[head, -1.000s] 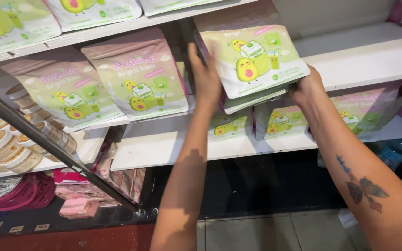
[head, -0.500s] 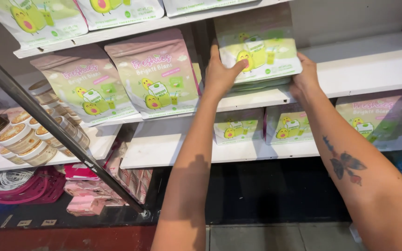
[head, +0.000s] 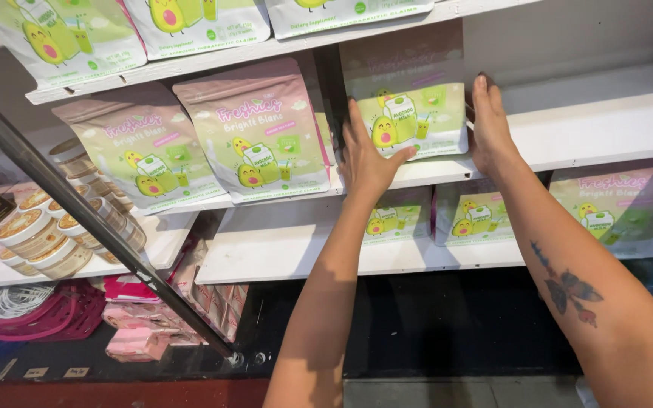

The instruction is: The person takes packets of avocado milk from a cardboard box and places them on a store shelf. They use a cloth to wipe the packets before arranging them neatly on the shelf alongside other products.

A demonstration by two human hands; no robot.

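Observation:
A pink and green pouch (head: 417, 98) with a cartoon avocado stands upright on the white middle shelf (head: 591, 136). My left hand (head: 364, 155) presses flat against its lower left side, thumb across the front. My right hand (head: 489, 125) is flat against its right edge. Both hands grip the pouch between them. Two matching pouches (head: 258, 128) lean on the same shelf to the left.
More avocado pouches line the top shelf (head: 183, 23) and the lower shelf (head: 474, 215). Round tubs (head: 35, 234) stack at the left behind a slanted dark metal bar (head: 92, 219). Pink packets (head: 137, 325) and pink hoops lie at the bottom left.
Both hands have pushed the pouch back onto the middle shelf and stood it upright; a second ago it was held tilted in front of the shelf.

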